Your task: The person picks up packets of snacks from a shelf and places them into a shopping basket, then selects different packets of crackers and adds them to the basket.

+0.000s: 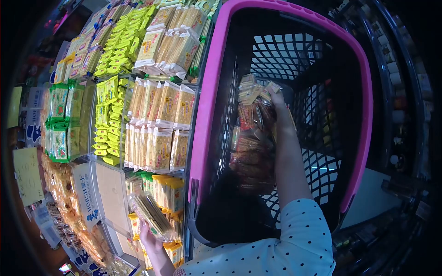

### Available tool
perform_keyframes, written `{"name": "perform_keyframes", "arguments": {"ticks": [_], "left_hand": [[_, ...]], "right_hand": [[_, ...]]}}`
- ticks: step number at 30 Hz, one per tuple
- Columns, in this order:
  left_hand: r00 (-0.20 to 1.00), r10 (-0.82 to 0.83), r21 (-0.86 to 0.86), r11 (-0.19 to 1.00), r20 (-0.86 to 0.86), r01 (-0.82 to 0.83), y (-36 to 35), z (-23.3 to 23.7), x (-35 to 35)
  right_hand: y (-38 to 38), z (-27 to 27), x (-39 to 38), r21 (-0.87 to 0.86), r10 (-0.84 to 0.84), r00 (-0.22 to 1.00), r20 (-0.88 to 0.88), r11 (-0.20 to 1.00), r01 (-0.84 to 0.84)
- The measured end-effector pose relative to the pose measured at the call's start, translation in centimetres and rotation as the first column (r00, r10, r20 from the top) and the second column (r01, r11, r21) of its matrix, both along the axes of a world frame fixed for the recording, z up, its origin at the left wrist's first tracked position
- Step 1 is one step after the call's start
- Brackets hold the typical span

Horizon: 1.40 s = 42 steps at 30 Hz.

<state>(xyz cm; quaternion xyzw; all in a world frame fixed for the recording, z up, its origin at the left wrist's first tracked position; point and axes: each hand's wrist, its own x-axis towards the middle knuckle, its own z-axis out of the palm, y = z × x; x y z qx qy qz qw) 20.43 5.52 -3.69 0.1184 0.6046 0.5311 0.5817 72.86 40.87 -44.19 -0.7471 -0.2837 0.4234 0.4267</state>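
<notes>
My left hand [151, 237] is closed around a clear-wrapped packet of long, flat crackers [153, 216], held tilted in front of the lower shelf compartment with yellow-and-white packets [168, 193]. Deep inside a black basket with a pink rim [211, 99], my right hand [278, 98] is at the top of a pile of wrapped snacks. Its fingers close on a small pale packet [274, 86], though they are partly hidden. Below it in the basket lie reddish-brown packets [251, 158] in clear wrap.
Left of the basket, clear-walled shelf compartments hold white-wrapped crackers [159, 103], yellow packets [108, 119] and green packets [59, 142]. A HORSH sign [85, 193] stands beside loose tan snacks [64, 184]. Dark racks [400, 92] line the right side.
</notes>
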Motion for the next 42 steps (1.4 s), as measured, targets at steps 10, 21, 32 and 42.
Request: {"name": "perform_keyframes", "arguments": {"ticks": [10,21,32,42], "left_hand": [[0.999,0.047,0.182,0.982,0.021,-0.05,1.8,4.4,3.9],[0.915,-0.071,0.431,0.866,-0.398,0.254,5.3,10.0,13.5],[0.792,0.014,0.426,0.848,-0.611,0.314,8.3,8.6,10.4],[0.674,0.285,0.348,0.937,-0.682,-0.045,2.8,3.5,2.7]], "right_hand": [[-2.8,28.2,-6.9,0.663,-0.275,0.96,0.043,0.727,0.178],[-20.9,49.0,-24.6,0.706,0.898,0.305,0.318,-0.009,-0.708],[-15.9,42.3,-18.8,0.45,0.362,0.268,-0.893,0.748,0.488],[-3.7,17.2,-4.3,0.26,-0.212,0.968,-0.137,0.935,0.242]]}}
